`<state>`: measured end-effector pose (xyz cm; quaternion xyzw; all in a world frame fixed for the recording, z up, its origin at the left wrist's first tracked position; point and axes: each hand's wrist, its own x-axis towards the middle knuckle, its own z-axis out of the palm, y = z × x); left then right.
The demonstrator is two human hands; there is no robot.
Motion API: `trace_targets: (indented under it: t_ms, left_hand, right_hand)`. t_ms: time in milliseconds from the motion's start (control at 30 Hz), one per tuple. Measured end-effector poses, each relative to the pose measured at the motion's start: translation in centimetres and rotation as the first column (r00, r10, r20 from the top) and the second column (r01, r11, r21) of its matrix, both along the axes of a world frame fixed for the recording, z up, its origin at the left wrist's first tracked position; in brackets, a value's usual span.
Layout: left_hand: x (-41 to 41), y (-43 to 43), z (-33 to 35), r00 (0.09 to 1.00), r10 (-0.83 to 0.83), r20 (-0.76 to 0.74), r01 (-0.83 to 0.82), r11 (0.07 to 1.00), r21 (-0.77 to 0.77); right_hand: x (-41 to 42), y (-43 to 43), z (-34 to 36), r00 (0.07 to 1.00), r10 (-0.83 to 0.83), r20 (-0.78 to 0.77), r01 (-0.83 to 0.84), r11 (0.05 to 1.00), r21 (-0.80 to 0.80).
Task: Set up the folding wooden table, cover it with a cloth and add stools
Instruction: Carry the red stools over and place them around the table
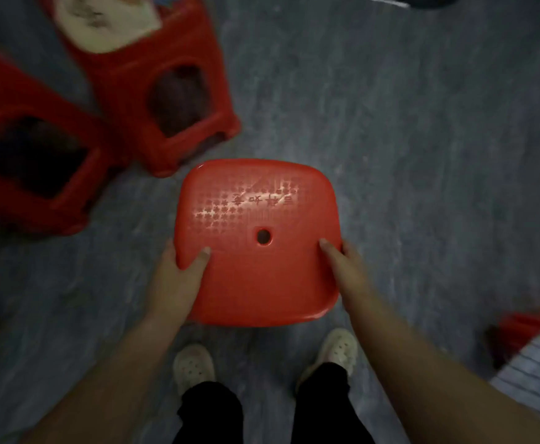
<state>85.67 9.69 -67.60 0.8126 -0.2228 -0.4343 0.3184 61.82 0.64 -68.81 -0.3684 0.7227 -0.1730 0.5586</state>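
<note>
The left hand (179, 277) and right hand (345, 270) grip the red stool (259, 241) by its seat edges, probably to carry it level above the floor (422, 139).

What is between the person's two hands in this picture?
In the head view, the red stool seat lies between the left hand and the right hand; both grip its sides.

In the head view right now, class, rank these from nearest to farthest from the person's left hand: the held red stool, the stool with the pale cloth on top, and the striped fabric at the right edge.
1. Held red stool: gripped by the left hand.
2. Stool with the pale cloth: upper left, on the floor.
3. Striped fabric: far right edge.
</note>
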Motion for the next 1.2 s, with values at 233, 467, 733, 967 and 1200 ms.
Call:
trace_targets:
  t_ms: [233,467,733,967,1200]
  left_hand:
    - [-23.2,-11.8,-0.4,0.931,-0.344,-0.120,0.342,0.939,-0.036]
    - [-41.4,-18.9,-2.4,0.715,-0.684,-0.143,0.691,0.723,-0.008]
    - [-52.6,-21.8,-4.3,0.425,-0.904,0.032,0.902,0.427,0.069]
    - [-51.2,-21.7,-3.0,0.374,-0.927,-0.008,0.927,0.374,0.003]
    - [-39.4,-23.6,-2.3,0.481,-0.873,0.078,0.876,0.481,-0.010]
  right_hand:
    - [-24.1,-2.6,1.2,0.927,-0.365,-0.080,0.363,0.931,-0.038]
    - [-41.8,-0.7,-0.1,0.754,-0.646,-0.121,0.650,0.760,-0.001]
    - [-49.2,2.4,-3.5,0.637,-0.752,-0.169,0.765,0.644,0.016]
    - [-46.4,0.9,-2.8,0.525,-0.751,-0.401,0.787,0.608,-0.107]
    - [-35.4,-4.8,0.2,0.650,-0.494,-0.578,0.388,0.869,-0.307]
